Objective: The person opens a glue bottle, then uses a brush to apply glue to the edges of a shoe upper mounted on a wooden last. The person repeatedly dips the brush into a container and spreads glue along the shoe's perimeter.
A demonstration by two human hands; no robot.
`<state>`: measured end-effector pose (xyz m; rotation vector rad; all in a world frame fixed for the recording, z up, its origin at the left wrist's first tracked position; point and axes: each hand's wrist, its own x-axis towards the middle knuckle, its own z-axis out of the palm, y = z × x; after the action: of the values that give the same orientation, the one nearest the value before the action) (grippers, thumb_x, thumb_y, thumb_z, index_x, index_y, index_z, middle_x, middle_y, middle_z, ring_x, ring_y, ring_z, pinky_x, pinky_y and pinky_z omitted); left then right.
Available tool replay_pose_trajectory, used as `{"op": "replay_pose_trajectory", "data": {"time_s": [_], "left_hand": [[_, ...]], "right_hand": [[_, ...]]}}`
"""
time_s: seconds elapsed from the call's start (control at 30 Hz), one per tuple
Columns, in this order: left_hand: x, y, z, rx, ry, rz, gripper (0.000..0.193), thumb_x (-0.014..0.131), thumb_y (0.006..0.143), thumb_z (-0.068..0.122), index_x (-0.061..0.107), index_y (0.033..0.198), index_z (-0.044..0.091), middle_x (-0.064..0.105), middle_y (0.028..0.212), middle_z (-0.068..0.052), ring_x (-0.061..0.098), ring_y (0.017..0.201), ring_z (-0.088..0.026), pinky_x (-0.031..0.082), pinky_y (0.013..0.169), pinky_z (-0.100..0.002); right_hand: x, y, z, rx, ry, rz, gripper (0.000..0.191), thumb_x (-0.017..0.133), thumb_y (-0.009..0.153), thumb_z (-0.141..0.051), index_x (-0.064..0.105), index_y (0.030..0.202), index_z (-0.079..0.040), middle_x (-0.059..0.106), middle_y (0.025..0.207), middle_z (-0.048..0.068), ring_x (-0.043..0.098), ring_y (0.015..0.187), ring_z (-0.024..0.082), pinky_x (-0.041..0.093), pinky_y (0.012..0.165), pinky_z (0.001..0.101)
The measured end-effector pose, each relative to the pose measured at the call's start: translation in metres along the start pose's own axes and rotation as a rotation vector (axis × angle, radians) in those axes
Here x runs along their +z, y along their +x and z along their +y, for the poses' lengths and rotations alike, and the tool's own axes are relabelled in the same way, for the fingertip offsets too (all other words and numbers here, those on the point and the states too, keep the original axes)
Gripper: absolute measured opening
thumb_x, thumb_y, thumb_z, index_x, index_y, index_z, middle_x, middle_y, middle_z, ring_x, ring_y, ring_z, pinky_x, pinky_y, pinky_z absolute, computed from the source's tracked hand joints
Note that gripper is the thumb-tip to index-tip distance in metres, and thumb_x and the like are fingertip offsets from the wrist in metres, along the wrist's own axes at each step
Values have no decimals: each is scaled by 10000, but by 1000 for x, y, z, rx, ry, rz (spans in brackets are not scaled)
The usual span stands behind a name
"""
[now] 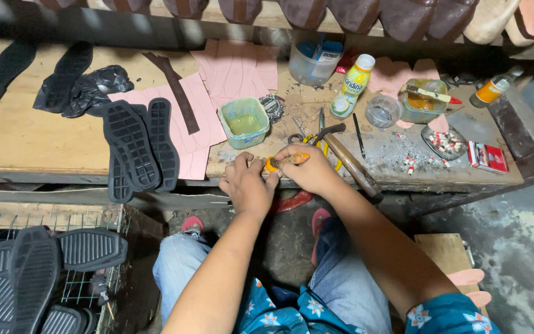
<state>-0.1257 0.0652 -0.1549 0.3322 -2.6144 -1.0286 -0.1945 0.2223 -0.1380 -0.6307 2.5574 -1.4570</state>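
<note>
My left hand (pixel 247 184) and my right hand (pixel 307 171) meet at the front edge of the wooden workbench (pixel 26 139). Together they grip a small orange-handled tool (pixel 287 160), the left pinching its round orange end and the right wrapped around the shaft. What the fingers cover of it is hidden. A hammer (pixel 346 162) lies just right of my right hand, over yellow-handled scissors (pixel 324 147). A green tub of yellowish glue (pixel 243 122) stands just beyond my left hand.
Black shoe soles (pixel 137 148) lie on pink cut sheets (pixel 217 80) to the left. A clear tub (pixel 313 62), yellow bottle (pixel 356 77), jar with brush (pixel 424 99), small dish (pixel 445 142) and red packet (pixel 489 156) stand right. More soles (pixel 32 278) rest on a wire rack below.
</note>
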Motion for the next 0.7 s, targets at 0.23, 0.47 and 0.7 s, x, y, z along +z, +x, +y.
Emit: {"op": "replay_pose_trajectory", "data": {"time_s": [0.23, 0.47, 0.7], "left_hand": [[0, -1, 2, -2, 12, 8, 390, 851, 703, 303, 778, 1056, 153, 573, 1274, -29, 475, 1198, -284, 295, 980, -508], [3, -2, -1, 28, 43, 33, 379, 855, 715, 323, 776, 1043, 149, 576, 1269, -43, 476, 1192, -307, 306, 959, -520], [12, -6, -5, 35, 120, 9, 378, 847, 735, 387, 783, 1023, 150, 574, 1296, -31, 489, 1174, -312, 314, 955, -532]], "right_hand": [[3, -13, -4, -242, -41, 194, 214, 667, 821, -49, 711, 1028, -17, 703, 1047, 96, 683, 1018, 232, 521, 930, 314], [3, -34, -3, -241, 31, 422, 214, 734, 888, -71, 723, 1092, -5, 689, 1094, 117, 660, 1045, 219, 514, 934, 326], [2, -130, 29, 241, 628, 522, 358, 668, 1001, -62, 640, 1356, -31, 713, 1030, 199, 670, 779, 194, 563, 656, 309]]}}
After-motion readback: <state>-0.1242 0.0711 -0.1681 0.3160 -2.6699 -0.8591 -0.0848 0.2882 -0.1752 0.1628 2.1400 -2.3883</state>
